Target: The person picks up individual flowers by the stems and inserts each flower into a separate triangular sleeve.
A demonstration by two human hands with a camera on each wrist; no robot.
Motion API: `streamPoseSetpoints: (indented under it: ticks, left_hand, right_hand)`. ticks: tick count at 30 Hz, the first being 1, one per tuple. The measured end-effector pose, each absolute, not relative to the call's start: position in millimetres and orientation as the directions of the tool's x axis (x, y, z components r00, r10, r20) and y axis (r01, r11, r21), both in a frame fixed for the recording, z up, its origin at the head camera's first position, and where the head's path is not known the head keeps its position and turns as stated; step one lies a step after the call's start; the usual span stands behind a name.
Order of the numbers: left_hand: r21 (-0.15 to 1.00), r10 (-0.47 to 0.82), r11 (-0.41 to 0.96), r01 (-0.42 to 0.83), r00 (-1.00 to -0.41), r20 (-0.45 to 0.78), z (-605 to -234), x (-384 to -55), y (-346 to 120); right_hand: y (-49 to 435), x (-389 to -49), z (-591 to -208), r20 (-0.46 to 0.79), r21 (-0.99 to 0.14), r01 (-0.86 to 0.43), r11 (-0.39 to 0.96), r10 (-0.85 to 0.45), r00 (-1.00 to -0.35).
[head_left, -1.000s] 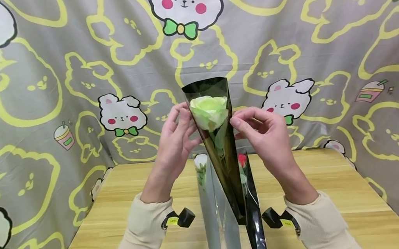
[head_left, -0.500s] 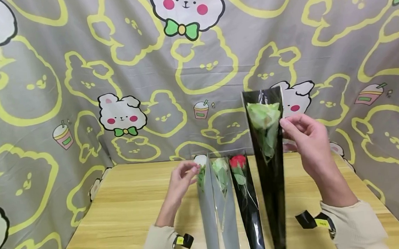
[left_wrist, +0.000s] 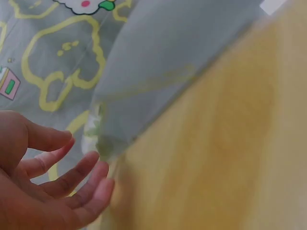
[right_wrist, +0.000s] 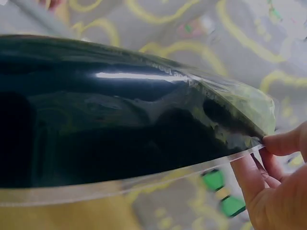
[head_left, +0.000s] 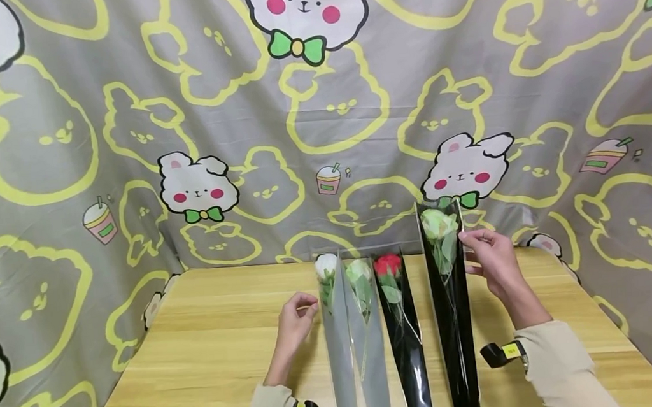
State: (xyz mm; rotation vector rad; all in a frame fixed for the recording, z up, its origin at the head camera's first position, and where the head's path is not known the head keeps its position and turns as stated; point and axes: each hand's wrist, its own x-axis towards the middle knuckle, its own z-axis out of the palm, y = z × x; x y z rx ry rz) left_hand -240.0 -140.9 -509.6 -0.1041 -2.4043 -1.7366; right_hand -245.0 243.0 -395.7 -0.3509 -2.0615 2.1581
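Observation:
My right hand (head_left: 496, 263) pinches the right edge of a black wrapper (head_left: 457, 340) with a pale green rose (head_left: 440, 225) inside. Its top stands raised above the table's far edge. In the right wrist view, thumb and fingers (right_wrist: 247, 175) grip the film's rim beside the flower. My left hand (head_left: 297, 326), fingers loosely bent and holding nothing, is just left of a white rose (head_left: 326, 266) in grey wrap. To the right of that lie a second pale green rose (head_left: 359, 271) in grey wrap and a red rose (head_left: 388, 265) in black wrap.
The wrapped roses stand side by side on a wooden table (head_left: 200, 354), stems toward the near edge. A grey curtain (head_left: 261, 106) with yellow outlines and rabbit prints hangs behind and along both sides.
My right hand has carried the black-wrapped pale green rose right and lowered it beside the red one. My left hand has let go of it and come down to the left of the white rose.

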Motion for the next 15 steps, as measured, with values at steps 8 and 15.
streamPoseSetpoints:
  ticks: [8,15]
  left_hand:
    - [0.932,-0.06,0.342,0.12,-0.987,0.149,-523,-238,-155]
    - [0.928,-0.047,0.359,0.102,-0.991,0.127,-524,-235,-160]
  right_hand:
    - [240,-276,-467,-0.213,-0.977,0.213,-0.027,0.251,-0.944]
    - [233,-282,-508,-0.273,-0.962,0.273,-0.03,0.208,-0.939]
